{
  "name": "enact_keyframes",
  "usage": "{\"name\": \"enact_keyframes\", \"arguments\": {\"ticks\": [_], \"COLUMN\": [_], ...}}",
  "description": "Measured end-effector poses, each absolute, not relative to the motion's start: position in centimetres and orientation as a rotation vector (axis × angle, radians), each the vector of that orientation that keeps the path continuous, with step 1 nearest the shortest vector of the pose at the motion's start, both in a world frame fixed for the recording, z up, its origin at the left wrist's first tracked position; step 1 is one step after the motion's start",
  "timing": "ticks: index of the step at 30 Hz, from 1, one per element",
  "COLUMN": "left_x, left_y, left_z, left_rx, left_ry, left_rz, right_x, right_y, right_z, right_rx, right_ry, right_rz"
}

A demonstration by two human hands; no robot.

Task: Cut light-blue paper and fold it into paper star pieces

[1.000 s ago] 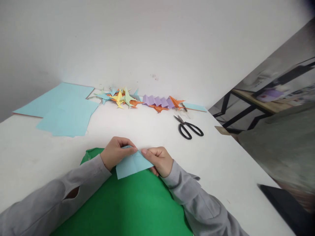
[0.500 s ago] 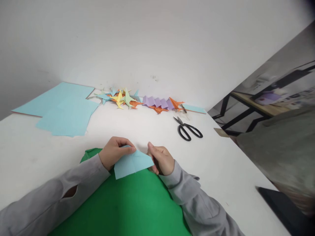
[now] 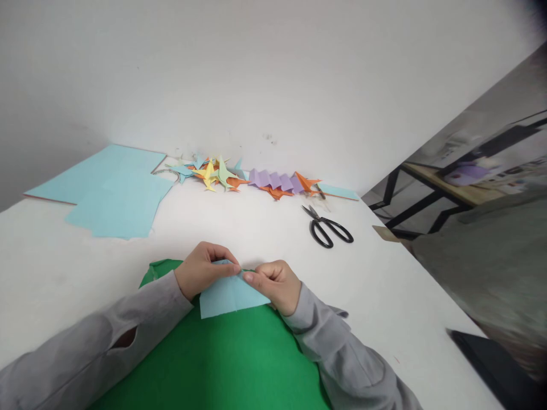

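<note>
A long, grey fabric left sleeve [image 3: 81,341] and its matching long, grey fabric right sleeve [image 3: 337,356] clothe a person whose left hand [image 3: 207,269] and right hand [image 3: 278,286] are bare. An almond-shaped slit [image 3: 125,337] opens behind the left cuff; a small, pointed grey cloth flap [image 3: 342,314] juts from the creased right sleeve's outer edge.

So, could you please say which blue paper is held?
The small piece in the left hand and right hand; the other blue papers lie on the table.
</note>
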State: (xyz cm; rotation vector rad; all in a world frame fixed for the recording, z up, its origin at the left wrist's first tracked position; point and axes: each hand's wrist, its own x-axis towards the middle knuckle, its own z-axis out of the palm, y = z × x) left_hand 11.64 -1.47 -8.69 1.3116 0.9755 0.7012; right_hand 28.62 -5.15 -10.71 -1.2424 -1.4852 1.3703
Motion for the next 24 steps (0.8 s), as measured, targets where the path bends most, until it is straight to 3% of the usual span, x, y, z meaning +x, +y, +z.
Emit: {"name": "enact_keyframes", "arguments": {"ticks": [24], "left_x": [12.12], "left_y": [-1.75], "left_z": [-8.78], "left_rx": [1.291], "left_ry": [0.986], "left_rz": [0.627], "right_x": [28.44], "right_y": [-5.2], "right_z": [-10.41], "right_rx": [-1.239], "right_ry": [-1.517], "right_rz": [1.45]}}
